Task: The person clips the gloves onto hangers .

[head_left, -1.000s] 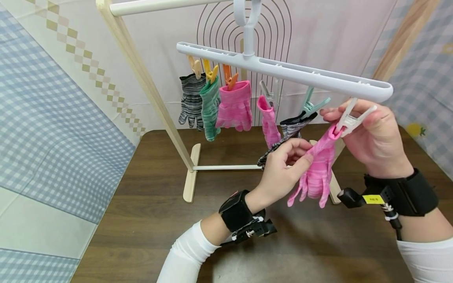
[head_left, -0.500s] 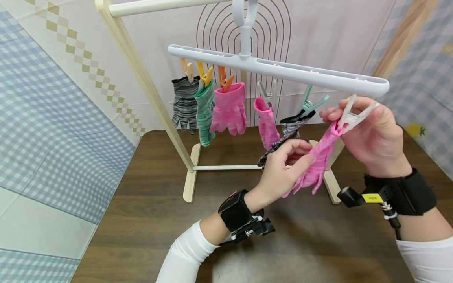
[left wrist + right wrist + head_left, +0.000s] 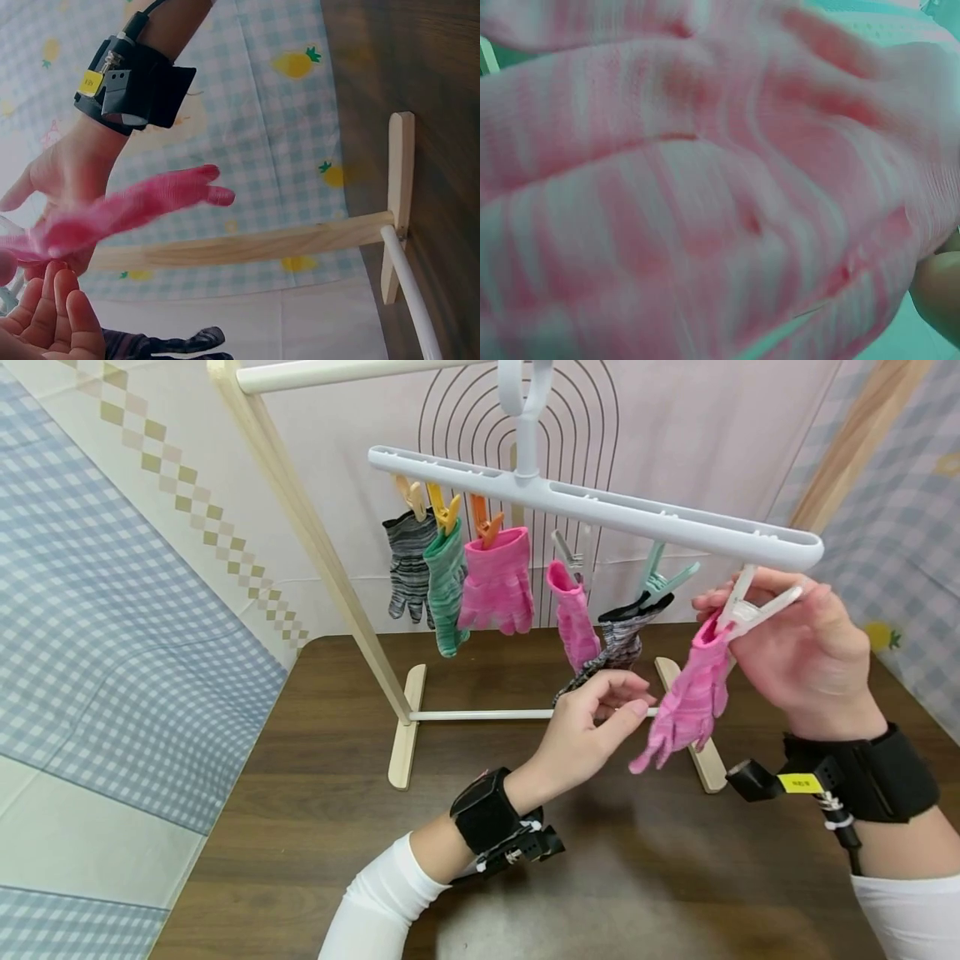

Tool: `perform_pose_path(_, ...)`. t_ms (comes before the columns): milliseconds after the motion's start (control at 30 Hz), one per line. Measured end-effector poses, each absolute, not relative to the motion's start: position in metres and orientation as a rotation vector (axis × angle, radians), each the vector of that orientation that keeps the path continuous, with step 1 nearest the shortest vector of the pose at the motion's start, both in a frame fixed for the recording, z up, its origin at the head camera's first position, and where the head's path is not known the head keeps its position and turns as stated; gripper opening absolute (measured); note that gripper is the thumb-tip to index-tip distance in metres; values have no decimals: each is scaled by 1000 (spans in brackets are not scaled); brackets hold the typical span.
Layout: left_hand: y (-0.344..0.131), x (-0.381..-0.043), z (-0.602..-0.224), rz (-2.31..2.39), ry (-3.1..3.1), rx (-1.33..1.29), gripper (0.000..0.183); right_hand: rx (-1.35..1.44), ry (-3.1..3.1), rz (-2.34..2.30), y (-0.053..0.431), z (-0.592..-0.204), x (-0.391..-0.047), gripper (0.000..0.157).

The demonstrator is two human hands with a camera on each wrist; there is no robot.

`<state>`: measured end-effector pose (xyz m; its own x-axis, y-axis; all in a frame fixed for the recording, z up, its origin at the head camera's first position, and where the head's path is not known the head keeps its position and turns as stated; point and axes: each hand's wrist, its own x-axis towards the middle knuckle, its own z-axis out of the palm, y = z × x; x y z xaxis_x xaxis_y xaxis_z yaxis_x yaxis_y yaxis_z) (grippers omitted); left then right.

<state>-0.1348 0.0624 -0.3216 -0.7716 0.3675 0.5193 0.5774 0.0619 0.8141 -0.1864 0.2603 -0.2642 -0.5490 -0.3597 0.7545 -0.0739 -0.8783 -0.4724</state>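
Observation:
A pink striped glove (image 3: 690, 693) hangs by its cuff from a white clothespin (image 3: 746, 610) at the right end of the white hanger (image 3: 637, 510). My right hand (image 3: 810, 652) is just behind and beside this clothespin, its fingers extended past it and the thumb apart from its handle. To the left of the glove, my left hand (image 3: 592, 718) holds nothing; its fingers are loosely bent, with a small gap to the glove in the head view. In the right wrist view the pink glove (image 3: 705, 187) fills most of the picture, blurred.
Along the hanger, more clothespins hold a grey striped glove (image 3: 411, 560), a green sock (image 3: 446, 589), another pink glove (image 3: 497, 581), a pink sock (image 3: 573, 618) and a grey-black sock (image 3: 626, 635). A wooden rack (image 3: 315, 543) stands on the brown table (image 3: 315, 843).
My left hand has let go of the pink glove and drawn slightly left and down. The glove swings free, and my right hand has shifted right, its thumb leaving the clothespin.

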Motion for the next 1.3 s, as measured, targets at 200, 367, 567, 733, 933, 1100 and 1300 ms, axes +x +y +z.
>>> perform_pose_path(200, 55, -133, -326, -1746, -2192, -988, 20, -1318, 732, -2590, 277, -270, -186, 39)
perform_pose_path(367, 49, -129, -330, -1686, -2194, -1052, 18, -1325, 697, -2603, 287, -273, -185, 39)
perform_pose_path(567, 40, -123, -333, -1633, -2197, -1110, 16, -1360, 580, -2615, 295, -275, -182, 40)
perform_pose_path(733, 31, -118, -334, -1579, -2195, -1140, 14, -1484, 526, -2601, 295, -276, -176, 41)
perform_pose_path(933, 21, -114, -335, -1532, -2190, -1167, 11, -1689, 564, -2536, 286, -275, -165, 42)
perform_pose_path(1100, 12, -109, -337, -1415, -2146, -1239, 11, -1824, 552, -2475, 273, -274, -154, 43)
perform_pose_path(1300, 5, -108, -337, -1322, -2007, -1248, 11, -1971, 677, -2361, 262, -277, -147, 41)
